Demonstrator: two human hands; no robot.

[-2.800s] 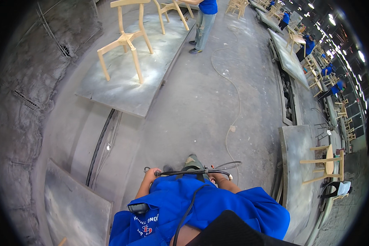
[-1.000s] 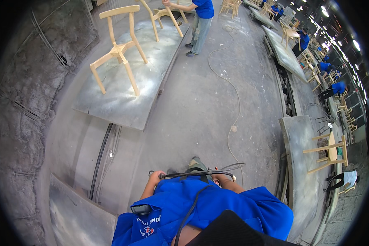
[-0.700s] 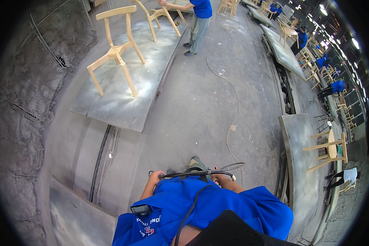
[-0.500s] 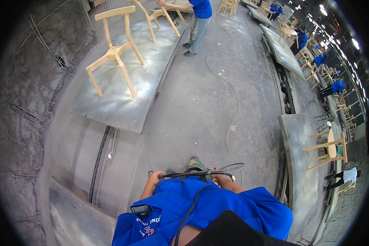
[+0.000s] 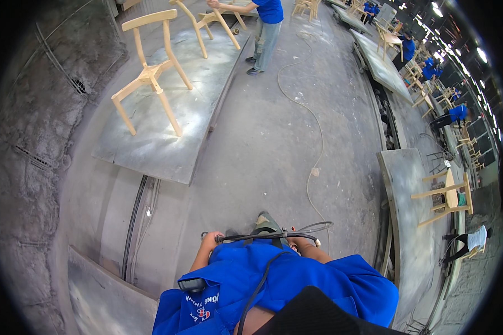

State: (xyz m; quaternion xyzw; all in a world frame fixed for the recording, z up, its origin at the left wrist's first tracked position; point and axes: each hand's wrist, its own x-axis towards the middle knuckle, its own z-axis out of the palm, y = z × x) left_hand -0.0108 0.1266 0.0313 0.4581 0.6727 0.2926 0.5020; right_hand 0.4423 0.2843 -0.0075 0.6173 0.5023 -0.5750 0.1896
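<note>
My left hand [image 5: 210,241] is at my waist, its fingers closed round the end of a black hose [image 5: 246,238]. A small dark tip sticks out beside that hand. The hose runs across the front of my blue shirt toward my right side, where it loops and ends in a pale tip. My right hand [image 5: 294,240] is by this loop, largely covered by the hose and the shirt, so its fingers do not show clearly. Ahead on the left, a bare wooden chair [image 5: 151,72] stands upright on a grey metal-topped platform [image 5: 145,159], out of reach of both hands.
A co-worker in a blue shirt [image 5: 269,12] handles another wooden chair [image 5: 207,22] farther ahead. A thin air line [image 5: 320,128] snakes along the concrete floor [image 5: 251,139]. On the right, a chair [image 5: 447,192] lies tipped on a platform [image 5: 402,178]. Cables [image 5: 134,223] run between the left platforms.
The platforms and chairs have shifted slightly left in view, and the near left chair sits a little lower. Both my hands and the hose keep their place at my waist.
</note>
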